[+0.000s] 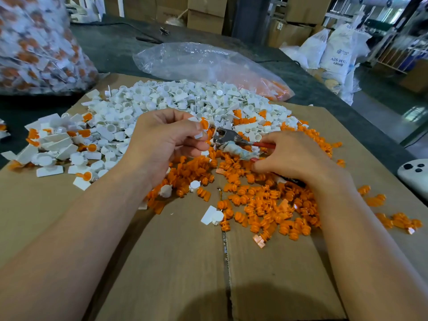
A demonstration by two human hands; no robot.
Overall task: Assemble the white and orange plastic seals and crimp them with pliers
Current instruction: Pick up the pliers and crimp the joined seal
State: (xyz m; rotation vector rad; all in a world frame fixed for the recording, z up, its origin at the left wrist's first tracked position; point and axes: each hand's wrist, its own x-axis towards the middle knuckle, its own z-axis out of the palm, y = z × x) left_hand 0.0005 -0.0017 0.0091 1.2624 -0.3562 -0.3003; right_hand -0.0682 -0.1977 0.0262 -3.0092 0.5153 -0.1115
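Note:
My left hand (166, 137) pinches a white seal with an orange insert (202, 126) just left of the plier jaws. My right hand (298, 156) grips the red handles of the pliers (228, 141), whose metal head points left toward the seal; tape is wrapped around one handle. Loose white seal bodies (176, 100) are heaped at the back of the cardboard, and loose orange inserts (266, 205) are spread in front and to the right. Assembled white-and-orange seals (58, 144) lie in a pile on the left.
A flattened cardboard box (176, 262) serves as the work surface on a dark table. A clear bag with orange parts (208, 63) lies behind the heap, and a large bag of finished seals (34, 47) stands at the back left. A white device (414, 174) lies at the right edge.

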